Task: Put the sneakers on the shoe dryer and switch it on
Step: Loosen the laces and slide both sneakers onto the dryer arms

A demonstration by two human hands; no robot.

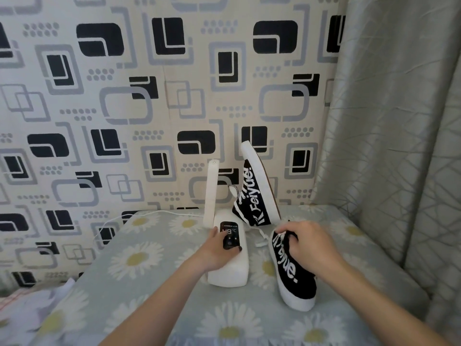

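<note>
Presently two sneakers are in view, both black canvas with white soles and white lettering. One mounted sneaker (254, 188) stands toe-up over the right arm of the shoe dryer (228, 258), its sole turned toward the curtain (389, 121); that arm is wholly hidden inside it. The second sneaker (291, 268) lies on the daisy-print cover (139, 258) just right of the dryer base, toe toward the camera, not mounted.

One dryer is present, white, with two arms counted: the bare left tube (210, 193) stands upright and uncovered. One dark control panel (230, 234) on the base shows a lit reading in degrees; the digits are hard to make out with certainty. One white cord (139, 216) runs left from the dryer toward the patterned wall (149, 83); its far end is not visible.

Two hands are counted. The left hand (220, 253) wraps the dryer base, its thumb on the panel's left edge and its fingertips at the panel's lower right. The right hand (308, 242) is clenched on the collar of the lying sneaker, covering its opening and part of the lettering. Loose white laces (262, 239) trail between the two sneakers.

Both forearms are cut off at the lower frame edge. Bedding at the lower left corner is blurred.
</note>
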